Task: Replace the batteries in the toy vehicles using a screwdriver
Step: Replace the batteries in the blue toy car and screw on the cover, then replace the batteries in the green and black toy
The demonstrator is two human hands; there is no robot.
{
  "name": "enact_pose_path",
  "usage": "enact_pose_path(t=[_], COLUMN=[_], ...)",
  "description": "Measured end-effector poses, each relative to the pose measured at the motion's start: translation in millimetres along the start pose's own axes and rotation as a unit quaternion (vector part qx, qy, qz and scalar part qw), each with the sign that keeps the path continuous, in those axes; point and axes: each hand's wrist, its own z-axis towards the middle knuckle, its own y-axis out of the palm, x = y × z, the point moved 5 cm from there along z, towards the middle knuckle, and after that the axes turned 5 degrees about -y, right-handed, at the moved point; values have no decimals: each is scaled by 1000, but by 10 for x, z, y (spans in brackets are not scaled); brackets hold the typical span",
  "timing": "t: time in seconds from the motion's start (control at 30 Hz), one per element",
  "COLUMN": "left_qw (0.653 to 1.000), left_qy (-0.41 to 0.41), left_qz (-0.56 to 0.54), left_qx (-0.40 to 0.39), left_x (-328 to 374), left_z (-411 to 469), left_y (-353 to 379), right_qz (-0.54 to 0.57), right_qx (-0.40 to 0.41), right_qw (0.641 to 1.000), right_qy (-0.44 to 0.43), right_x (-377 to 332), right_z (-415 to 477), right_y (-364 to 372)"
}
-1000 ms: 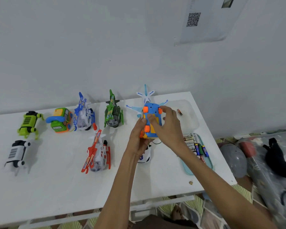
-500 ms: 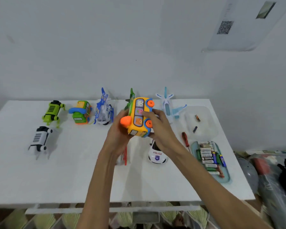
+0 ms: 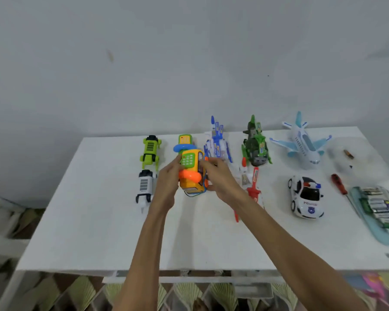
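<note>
A yellow toy bus with an orange handle and green keypad is upright, low over the white table, in front of a green toy bus. My left hand grips its left side and my right hand grips its right side. A red-handled screwdriver lies on the table at the right. Beside it, a pale blue tray holds several batteries.
Other toys stand on the table: a lime robot, a white robot, a blue helicopter, a green helicopter, a red helicopter partly under my right arm, a white plane, a police car. A clear tray holds loose batteries.
Both hands carried the yellow bus leftward and down toward the table, in front of the green bus. The bus now shows its top. My view swung left.
</note>
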Motion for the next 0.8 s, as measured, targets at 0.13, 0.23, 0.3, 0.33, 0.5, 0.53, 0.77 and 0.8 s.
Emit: enact_pose_path(t=[0.13,0.23,0.3,0.33,0.5,0.53,0.77,0.8], left_qw=[999,996,994,994,986,985,979,980], left_qy=[-21,7,14,9,15,19,29,46], left_qz=[30,84,103,109,162,167,188,177], left_qx=[0,23,28,30,30,31,69,77], left_x=[-354,-489,-549,-590,-729,-745,-681,-626], left_z=[226,302,342,361,334,333,329,329], left_y=[-131,-152,-160,-172,-180,-186,-282,-323], right_qz=[-40,-101,-148,-176,-269,-273,-434,-429], right_qx=[-18,-20,-13,-8,27,27,78,96], right_qw=[998,993,988,983,963,961,894,891], right_qy=[41,55,50,46,21,19,-77,-116], right_x=[232,353,385,388,422,436,206,155], right_z=[66,116,137,125,78,94,144,123], right_y=[225,260,280,294,285,282,346,396])
